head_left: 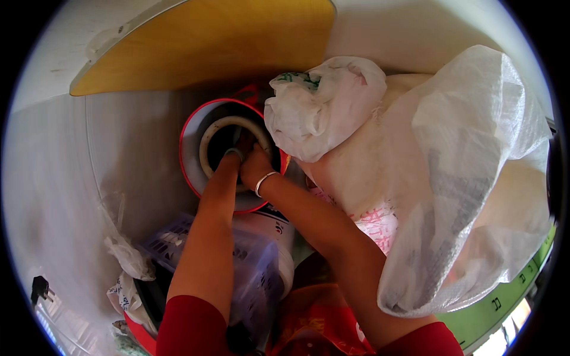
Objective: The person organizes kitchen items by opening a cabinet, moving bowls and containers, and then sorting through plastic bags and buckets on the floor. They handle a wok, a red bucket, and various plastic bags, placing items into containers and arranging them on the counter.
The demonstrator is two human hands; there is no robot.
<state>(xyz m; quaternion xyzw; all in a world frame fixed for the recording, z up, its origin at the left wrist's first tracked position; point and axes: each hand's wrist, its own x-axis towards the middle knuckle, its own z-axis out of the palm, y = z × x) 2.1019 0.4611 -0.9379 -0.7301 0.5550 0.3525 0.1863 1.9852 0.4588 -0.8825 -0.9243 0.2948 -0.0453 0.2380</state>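
A round container with a red rim stands before me, pale on its inner wall. Within it sits a vessel with a thick beige ring-shaped mouth and a dark inside. My left hand reaches down into that mouth, a bangle at the wrist; its fingers are lost in shadow. Beside it, over the near right part of the mouth, is my right hand, with a silver bangle at the wrist. The right fingers are bent, and their tips are hidden. What either hand touches or holds is too dark to tell.
A crumpled white plastic bag rests on bulky cream sacks at the right. A large translucent woven sack spreads nearer. Below my forearms are a purple plastic basket and a white bucket. A yellow panel overhangs the back.
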